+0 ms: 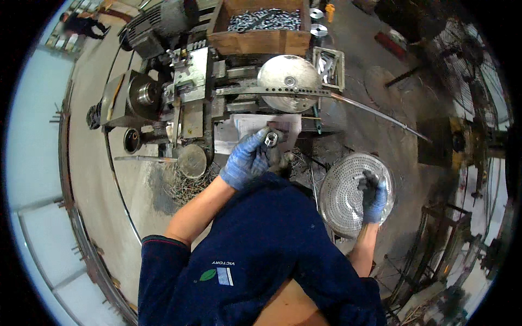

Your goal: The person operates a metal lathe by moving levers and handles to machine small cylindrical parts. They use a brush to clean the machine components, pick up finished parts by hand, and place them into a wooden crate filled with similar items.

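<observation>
My left hand (247, 159), in a blue glove with dark fingertips, is closed on a small shiny metal nut (271, 139). The nut's round hole faces up, above papers (293, 126) on the machine in front of me. Off to the right, my right hand (373, 196), gloved the same way, hangs over a round perforated metal basin (342, 201). Its dark fingers look apart and bent down toward the basin. A small pale piece (358, 176) lies by those fingertips; whether they touch it I cannot tell.
A lathe-like machine (193, 81) stands ahead, with a round metal disc (290, 76) and a long bar (380, 114) reaching right. Behind is a wooden box (261, 42) of metal parts. Metal shavings (190, 187) cover the floor at left. A person (84, 24) is far left.
</observation>
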Demonstrator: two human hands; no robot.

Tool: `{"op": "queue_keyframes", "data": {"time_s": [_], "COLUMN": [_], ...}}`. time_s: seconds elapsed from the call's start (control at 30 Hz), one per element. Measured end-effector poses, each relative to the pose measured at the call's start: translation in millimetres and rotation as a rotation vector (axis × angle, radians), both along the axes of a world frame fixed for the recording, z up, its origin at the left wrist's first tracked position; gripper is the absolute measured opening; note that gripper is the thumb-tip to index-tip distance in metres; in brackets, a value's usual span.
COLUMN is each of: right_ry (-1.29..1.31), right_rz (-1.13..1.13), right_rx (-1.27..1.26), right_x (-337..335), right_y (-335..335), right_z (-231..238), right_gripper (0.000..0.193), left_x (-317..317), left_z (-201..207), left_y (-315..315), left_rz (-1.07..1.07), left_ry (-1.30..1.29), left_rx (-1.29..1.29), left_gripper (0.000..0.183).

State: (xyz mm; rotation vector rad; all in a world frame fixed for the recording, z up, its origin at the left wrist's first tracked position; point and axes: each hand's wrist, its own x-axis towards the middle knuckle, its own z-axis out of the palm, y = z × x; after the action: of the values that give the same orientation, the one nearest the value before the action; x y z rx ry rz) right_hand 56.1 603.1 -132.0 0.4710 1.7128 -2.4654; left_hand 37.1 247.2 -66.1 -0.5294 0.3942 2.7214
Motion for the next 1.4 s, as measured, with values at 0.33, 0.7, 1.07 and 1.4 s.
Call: {"op": "queue_keyframes", "data": {"time_s": [0.33, 0.7, 1.07, 1.4], "right_ry": [0.419, 0.656, 0.782, 0.872], "right_rz": [0.382, 0.676, 0.715, 0.651], "right_rx": [-0.160, 0.211, 0.362, 0.468], "right_x": [-45, -48, -55, -45], "right_y": [-133, -179, -180, -178], "right_z": [132, 154, 152, 142], "right_gripper": [0.050, 0.034, 0.031, 0.029], "left_x": [10, 25, 28, 23], "left_z": [35, 56, 32, 25], "left_y": [11, -1, -14, -8], "left_rz": [-0.170, -0.097, -0.134, -0.126], "left_ry": [0.169, 0.198, 0.208, 0.168], "left_rx": [-0.329, -0.353, -0.633, -0.463], "left_gripper": [0.027, 0.034, 0.028, 0.027]}}
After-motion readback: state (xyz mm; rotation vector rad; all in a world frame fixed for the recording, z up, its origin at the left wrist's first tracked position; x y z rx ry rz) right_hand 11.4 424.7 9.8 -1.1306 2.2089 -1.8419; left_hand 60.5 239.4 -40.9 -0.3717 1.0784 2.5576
